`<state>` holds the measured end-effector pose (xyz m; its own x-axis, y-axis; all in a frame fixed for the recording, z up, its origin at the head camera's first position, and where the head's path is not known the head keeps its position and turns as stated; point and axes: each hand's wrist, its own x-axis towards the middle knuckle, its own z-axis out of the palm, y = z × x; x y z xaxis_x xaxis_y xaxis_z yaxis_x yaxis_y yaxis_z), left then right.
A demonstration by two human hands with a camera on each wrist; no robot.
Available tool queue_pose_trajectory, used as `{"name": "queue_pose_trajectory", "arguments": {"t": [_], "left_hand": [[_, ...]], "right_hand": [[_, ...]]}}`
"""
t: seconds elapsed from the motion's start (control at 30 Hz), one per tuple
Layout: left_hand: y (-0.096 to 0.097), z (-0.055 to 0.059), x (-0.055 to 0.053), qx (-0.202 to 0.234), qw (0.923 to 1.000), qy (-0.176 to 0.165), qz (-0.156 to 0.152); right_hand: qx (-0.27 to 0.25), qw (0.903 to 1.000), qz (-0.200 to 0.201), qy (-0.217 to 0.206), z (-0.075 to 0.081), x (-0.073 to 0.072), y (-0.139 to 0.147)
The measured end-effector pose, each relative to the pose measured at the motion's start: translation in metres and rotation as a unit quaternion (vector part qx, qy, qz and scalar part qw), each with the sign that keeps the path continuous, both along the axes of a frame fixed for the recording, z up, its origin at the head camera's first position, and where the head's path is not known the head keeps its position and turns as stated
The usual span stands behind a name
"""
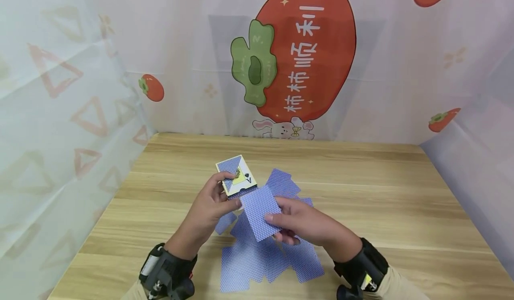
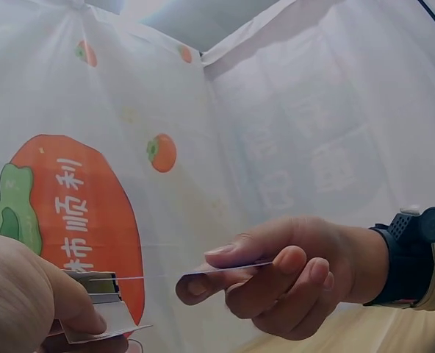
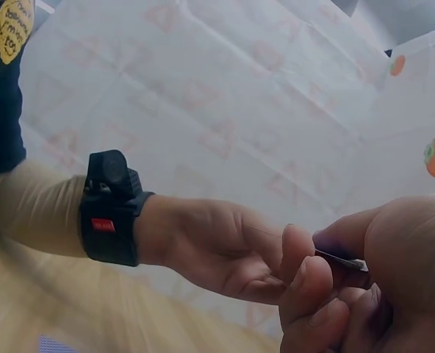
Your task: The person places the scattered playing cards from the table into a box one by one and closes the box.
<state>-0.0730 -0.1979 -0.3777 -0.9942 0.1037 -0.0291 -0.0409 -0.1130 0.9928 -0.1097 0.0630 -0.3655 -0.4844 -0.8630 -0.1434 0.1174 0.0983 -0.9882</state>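
My left hand (image 1: 210,204) grips a playing-card box (image 1: 241,174) with a blue pattern and an ace printed on its front. The box is tilted, its opening facing my right hand (image 1: 303,219). In the left wrist view the white flap (image 2: 117,321) hangs folded down below that opening. Between thumb and fingers my right hand pinches a blue-backed playing card (image 1: 259,208), which looks thin edge-on in the left wrist view. The card's far edge reaches right to the mouth of the box. In the right wrist view my curled right fingers (image 3: 309,290) hide most of the card.
Several blue-backed cards (image 1: 242,266) lie face down, overlapping, on the wooden table (image 1: 381,202) beneath my hands. More cards (image 1: 279,179) fan out beyond my right hand. A printed cloth (image 1: 192,99) with persimmons hangs behind the table, and cloth also lines both sides.
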Motion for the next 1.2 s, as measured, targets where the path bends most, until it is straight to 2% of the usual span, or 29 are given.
{"name": "queue_pose_trajectory", "arguments": {"t": [0.2,0.43,0.7,0.87,0.93,1.03,1.1,1.2], "left_hand": [[0.002,-0.002,-0.001,0.005,1.0000,0.005,-0.007],[0.006,-0.002,-0.002,0.005,1.0000,0.003,-0.004],[0.008,-0.003,-0.002,0.010,0.9999,0.006,-0.009],[0.010,-0.005,-0.001,0.009,0.9997,0.007,-0.021],[0.011,-0.006,-0.001,0.008,0.9996,0.005,-0.027],[0.013,-0.007,0.000,0.012,0.9994,-0.003,-0.032],[0.015,-0.007,0.001,0.013,0.9990,-0.011,-0.041],[0.018,-0.008,0.001,0.013,0.9982,-0.025,-0.052]], "right_hand": [[0.012,0.9999,0.008,-0.004,-0.004,-0.001,-0.010],[-0.029,0.9991,0.027,-0.014,-0.009,-0.003,-0.012],[-0.052,0.9966,0.051,-0.038,-0.012,-0.004,-0.014],[-0.067,0.9958,0.048,-0.040,-0.011,-0.007,-0.010],[-0.057,0.9979,0.021,-0.021,-0.010,-0.007,-0.008],[-0.015,0.9968,-0.059,0.052,-0.008,-0.007,-0.009],[0.031,0.9833,-0.136,0.117,-0.007,-0.007,-0.011],[0.088,0.9522,-0.223,0.189,-0.007,-0.007,-0.014]]}}
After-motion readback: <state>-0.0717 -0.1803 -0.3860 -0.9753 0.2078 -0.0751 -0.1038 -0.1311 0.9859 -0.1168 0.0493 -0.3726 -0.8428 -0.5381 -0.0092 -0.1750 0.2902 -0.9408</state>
